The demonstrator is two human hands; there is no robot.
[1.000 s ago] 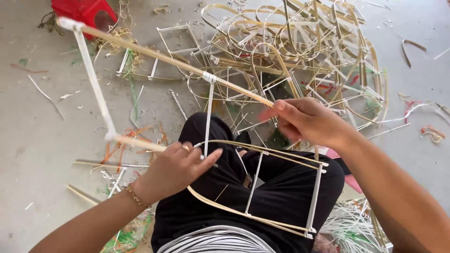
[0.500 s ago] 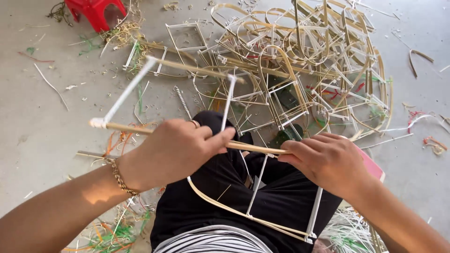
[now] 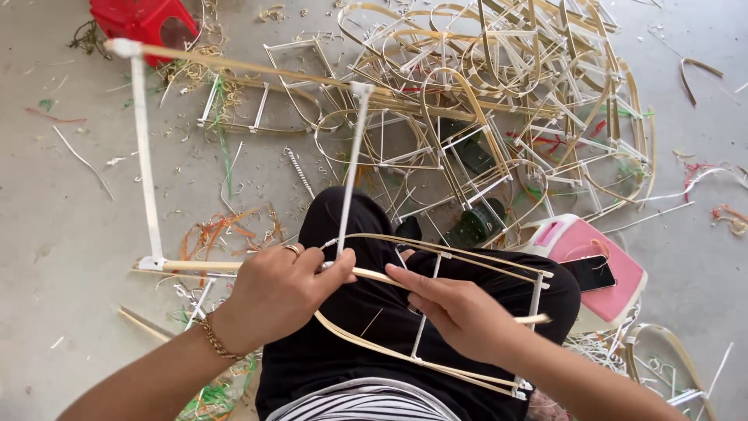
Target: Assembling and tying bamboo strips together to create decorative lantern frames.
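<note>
Bamboo frame [image 3: 257, 168] lies over the lap, left hand [image 3: 280, 300] and right hand [image 3: 460, 312] clamped on its lower strip.

a craft workshop floor: bare concrete [image 3: 47, 234] heaped with bamboo-strip frames [image 3: 499, 101] and offcut scraps [image 3: 226, 234].

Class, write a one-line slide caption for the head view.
Left hand and right hand grip a pale bamboo-strip frame over a lap.

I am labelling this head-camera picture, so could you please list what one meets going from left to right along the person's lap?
White upright strut → left hand → right hand → phone on the pink stool.
</note>
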